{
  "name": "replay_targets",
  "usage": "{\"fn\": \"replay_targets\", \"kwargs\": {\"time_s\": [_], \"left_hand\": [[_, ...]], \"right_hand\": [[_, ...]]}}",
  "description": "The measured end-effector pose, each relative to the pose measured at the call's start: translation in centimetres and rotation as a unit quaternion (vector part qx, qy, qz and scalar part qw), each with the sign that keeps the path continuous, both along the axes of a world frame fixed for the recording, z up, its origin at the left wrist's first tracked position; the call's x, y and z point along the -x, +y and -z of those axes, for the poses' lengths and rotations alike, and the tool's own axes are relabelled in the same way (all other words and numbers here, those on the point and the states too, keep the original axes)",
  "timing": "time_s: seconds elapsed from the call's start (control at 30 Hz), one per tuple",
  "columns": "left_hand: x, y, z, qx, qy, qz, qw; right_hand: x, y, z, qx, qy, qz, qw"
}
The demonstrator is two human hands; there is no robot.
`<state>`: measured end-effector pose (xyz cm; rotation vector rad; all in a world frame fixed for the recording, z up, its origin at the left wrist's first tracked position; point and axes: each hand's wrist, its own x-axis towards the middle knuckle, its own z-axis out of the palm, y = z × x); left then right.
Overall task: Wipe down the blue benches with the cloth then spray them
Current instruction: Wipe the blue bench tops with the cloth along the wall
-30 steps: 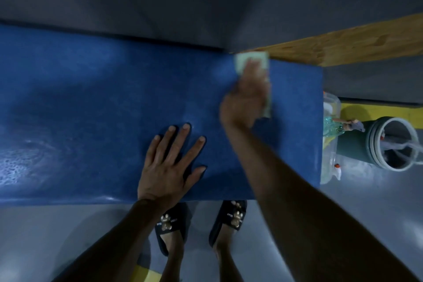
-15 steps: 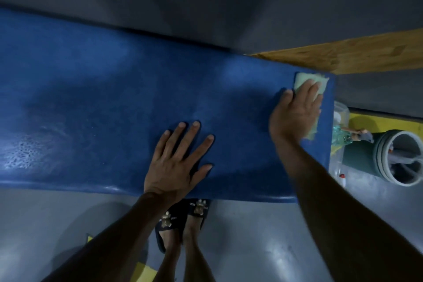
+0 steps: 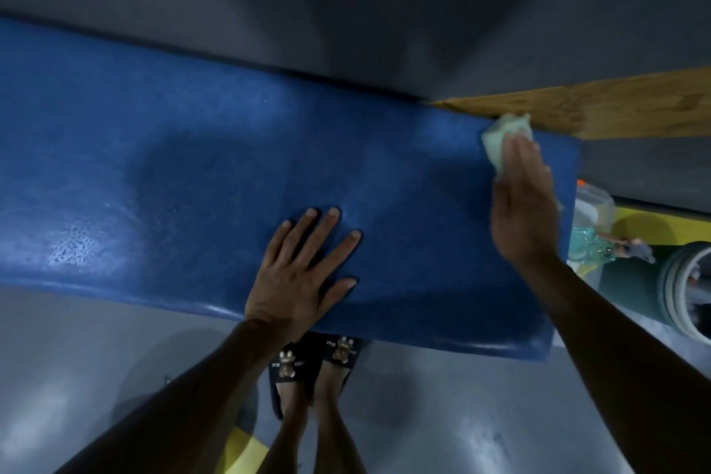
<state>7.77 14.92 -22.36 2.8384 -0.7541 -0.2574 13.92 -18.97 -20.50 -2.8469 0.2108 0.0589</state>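
A long blue padded bench (image 3: pixel 192 173) runs across the view, with a wet shiny patch at its left. My right hand (image 3: pixel 519 204) presses a pale green cloth (image 3: pixel 500 137) flat onto the bench's far right corner; most of the cloth is hidden under the palm and fingers. My left hand (image 3: pixel 304 269) lies flat with fingers spread on the bench near its front edge, holding nothing.
A wooden board (image 3: pixel 615 108) lies behind the bench's right end. Right of the bench, on the floor, stand a clear plastic bottle (image 3: pixel 592 212) and a grey round container (image 3: pixel 685 292). My feet in dark slippers (image 3: pixel 311 358) stand on the grey floor under the bench's front edge.
My right hand slid the cloth from the bench's middle back to its far right corner. The left hand stayed planted on the bench. My feet came closer together.
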Motion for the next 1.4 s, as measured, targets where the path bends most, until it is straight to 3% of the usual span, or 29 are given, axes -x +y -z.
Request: {"fn": "replay_targets", "kwargs": {"time_s": [0.17, 0.23, 0.33, 0.4, 0.47, 0.53, 0.6, 0.7, 0.8, 0.87, 0.93, 1.03, 1.13, 1.2, 1.3, 1.4], "left_hand": [[-0.3, -0.1, -1.5, 0.011, 0.042, -0.009, 0.999], [-0.6, 0.2, -2.3, 0.034, 0.043, 0.004, 0.998], [-1.4, 2.4, -3.0, 0.044, 0.022, 0.031, 0.998], [-2.2, 5.1, -3.6, 0.029, 0.009, 0.013, 0.999], [-3.4, 8.5, -4.2, 0.016, -0.006, -0.027, 0.999], [-4.7, 11.7, -4.6, -0.011, 0.001, -0.047, 0.999], [-5.7, 14.2, -4.6, -0.042, 0.032, -0.053, 0.997], [-6.1, 15.8, -4.0, -0.055, 0.076, -0.060, 0.994], [-6.2, 15.7, -3.5, -0.044, 0.090, -0.075, 0.992], [-6.3, 15.8, -3.3, -0.040, 0.094, -0.077, 0.992], [-6.4, 16.0, -3.1, -0.036, 0.089, -0.072, 0.993], [-6.3, 16.4, -2.9, -0.040, 0.086, -0.068, 0.993], [-6.4, 16.7, -2.9, -0.037, 0.095, -0.060, 0.993], [-6.6, 16.7, -3.0, -0.037, 0.097, -0.065, 0.992], [-6.4, 16.7, -3.0, -0.031, 0.105, -0.068, 0.992], [-6.5, 16.7, -3.2, -0.024, 0.120, -0.073, 0.990]], "right_hand": [[-2.6, 7.2, 0.5, 0.030, 0.003, 0.266, 0.964], [-4.6, 12.6, 0.9, 0.007, -0.033, 0.284, 0.958], [-6.3, 20.6, 0.5, -0.017, -0.030, 0.091, 0.995], [-5.9, 22.2, 0.0, -0.029, -0.015, -0.062, 0.998], [-5.1, 18.8, 0.3, -0.029, -0.034, -0.174, 0.984], [-3.7, 13.0, 0.8, -0.011, -0.038, -0.217, 0.975], [-2.5, 7.4, 0.8, -0.007, -0.027, -0.125, 0.992], [-1.6, 4.1, -0.2, -0.030, 0.008, 0.117, 0.993], [-3.4, 9.1, 0.4, 0.007, 0.013, 0.288, 0.957], [-5.3, 15.0, 1.2, 0.021, -0.022, 0.342, 0.939], [-6.2, 21.7, 1.3, 0.005, -0.075, 0.277, 0.958], [-3.3, 29.2, 0.2, 0.001, -0.011, -0.012, 1.000], [-1.1, 24.9, -0.1, 0.016, -0.011, -0.176, 0.984], [0.0, 19.0, 0.6, 0.054, -0.025, -0.114, 0.992], [2.1, 12.7, -0.3, 0.051, 0.018, 0.166, 0.985], [2.4, 17.4, 0.1, 0.033, 0.046, 0.333, 0.941]]}}
